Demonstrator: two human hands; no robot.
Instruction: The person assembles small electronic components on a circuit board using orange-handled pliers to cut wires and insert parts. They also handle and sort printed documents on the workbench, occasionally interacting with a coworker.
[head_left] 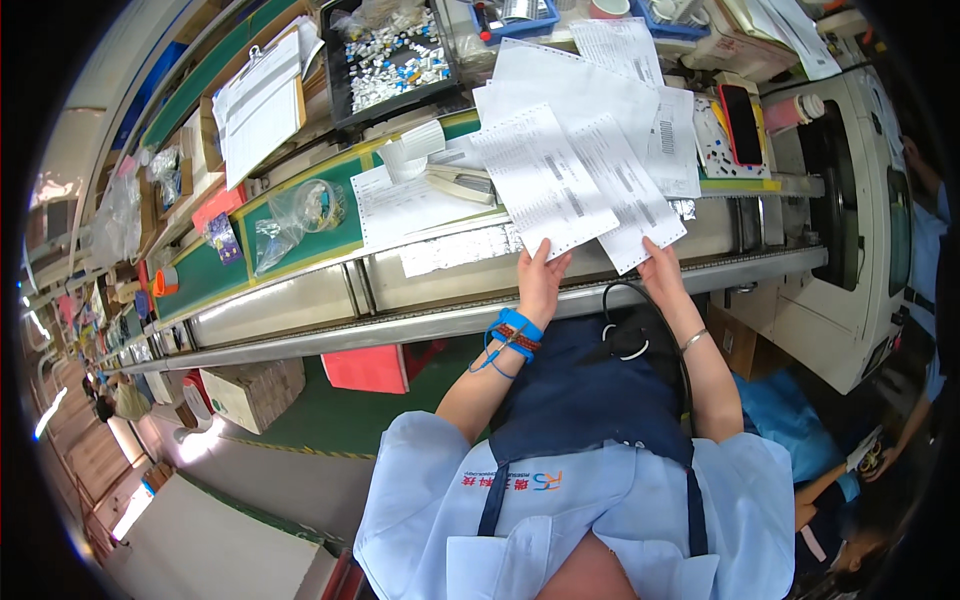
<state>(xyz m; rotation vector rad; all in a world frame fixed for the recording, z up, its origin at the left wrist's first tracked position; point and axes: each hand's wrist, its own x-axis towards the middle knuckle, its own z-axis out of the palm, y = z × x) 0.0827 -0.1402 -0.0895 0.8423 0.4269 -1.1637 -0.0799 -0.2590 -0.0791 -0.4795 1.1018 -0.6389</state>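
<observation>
Left hand and right hand pinch printed sheets by edges — open gap between.

- Head view: the left of two head-worn fisheyes, looking steeply down from above the shirt.
- Faces forward across the counter, its straight edges bowed toward the dark rim.
- Nearest: the shirt, large at the bottom.
- Farther: left hand, right hand and papers, above centre; the machine, far right.
</observation>
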